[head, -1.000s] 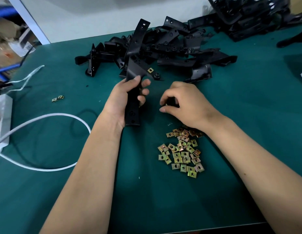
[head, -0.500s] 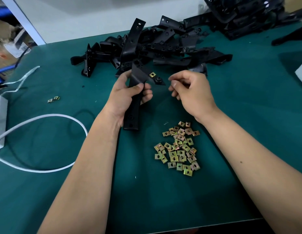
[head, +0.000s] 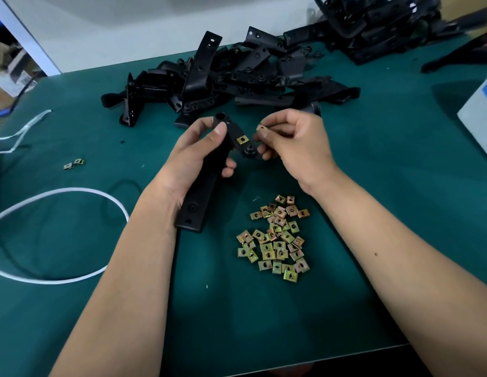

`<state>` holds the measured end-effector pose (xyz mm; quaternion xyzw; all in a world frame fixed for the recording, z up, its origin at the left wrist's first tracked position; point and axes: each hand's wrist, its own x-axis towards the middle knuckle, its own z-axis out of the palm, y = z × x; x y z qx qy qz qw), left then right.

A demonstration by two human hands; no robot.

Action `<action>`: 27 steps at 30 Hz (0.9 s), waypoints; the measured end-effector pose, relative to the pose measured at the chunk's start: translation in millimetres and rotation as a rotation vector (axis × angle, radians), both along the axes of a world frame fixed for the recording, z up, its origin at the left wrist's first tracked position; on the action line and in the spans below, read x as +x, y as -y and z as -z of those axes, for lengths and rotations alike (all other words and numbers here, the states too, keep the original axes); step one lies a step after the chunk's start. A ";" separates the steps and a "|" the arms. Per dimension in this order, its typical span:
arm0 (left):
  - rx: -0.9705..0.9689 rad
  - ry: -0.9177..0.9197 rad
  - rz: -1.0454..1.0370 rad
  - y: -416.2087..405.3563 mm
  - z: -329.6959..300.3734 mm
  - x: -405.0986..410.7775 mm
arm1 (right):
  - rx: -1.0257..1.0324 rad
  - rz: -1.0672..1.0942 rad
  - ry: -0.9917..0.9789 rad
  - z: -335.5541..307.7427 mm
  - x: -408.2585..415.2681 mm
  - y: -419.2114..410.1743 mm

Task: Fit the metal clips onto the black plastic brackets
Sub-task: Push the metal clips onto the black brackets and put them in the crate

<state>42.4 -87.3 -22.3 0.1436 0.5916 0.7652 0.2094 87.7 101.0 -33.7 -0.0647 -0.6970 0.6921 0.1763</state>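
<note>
a: what was held by the left hand (head: 194, 156)?

b: a long black plastic bracket (head: 204, 186) was gripped at mid-frame, with the thumb laid over its upper part and the fingers curled round from behind. its lower end was pointed toward the bottom of the frame and was seen beside the left wrist. one brass-coloured metal clip (head: 242, 139) was already seated on the bracket's angled arm, just right of the thumb.

a: and the right hand (head: 296, 144)?

b: a second metal clip (head: 261, 128) was pinched between thumb and forefinger, just right of the bracket's arm and slightly above the fitted clip. whether the bracket was touched by it could not be told. the remaining fingers were curled under, near the round boss at the arm's tip.

a: where were the other parts lying?

b: a loose pile of clips (head: 276, 238) was spread on the green mat (head: 386, 164), below the right hand at lower centre. a heap of black brackets (head: 237, 74) was piled across the upper centre, and a further heap (head: 373, 25) was seen at the upper right. two stray clips (head: 73, 164) were left at the left of the frame, above a white cable (head: 73, 190) looped over the mat. a pale box corner (head: 479, 115) was cut off by the right edge.
</note>
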 end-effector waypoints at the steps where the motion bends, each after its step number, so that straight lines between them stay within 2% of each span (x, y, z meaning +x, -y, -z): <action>1: -0.023 -0.032 0.012 0.8 0.5 -0.1 | -0.005 -0.007 -0.014 -0.6 0.7 -0.2; 7: -0.142 -0.174 0.077 -2.2 1.9 -0.8 | 0.031 -0.062 -0.064 -1.5 4.1 -3.0; 15: -0.149 -0.205 0.110 -3.2 2.2 -0.4 | 0.082 -0.090 -0.087 -1.7 7.0 -2.2; 21: -0.187 -0.228 0.105 -3.9 2.4 -0.5 | -0.012 -0.124 -0.062 -3.3 9.3 0.9; 27: -0.202 -0.248 0.125 -5.6 2.2 -0.5 | -0.108 -0.041 0.000 -3.1 10.6 9.2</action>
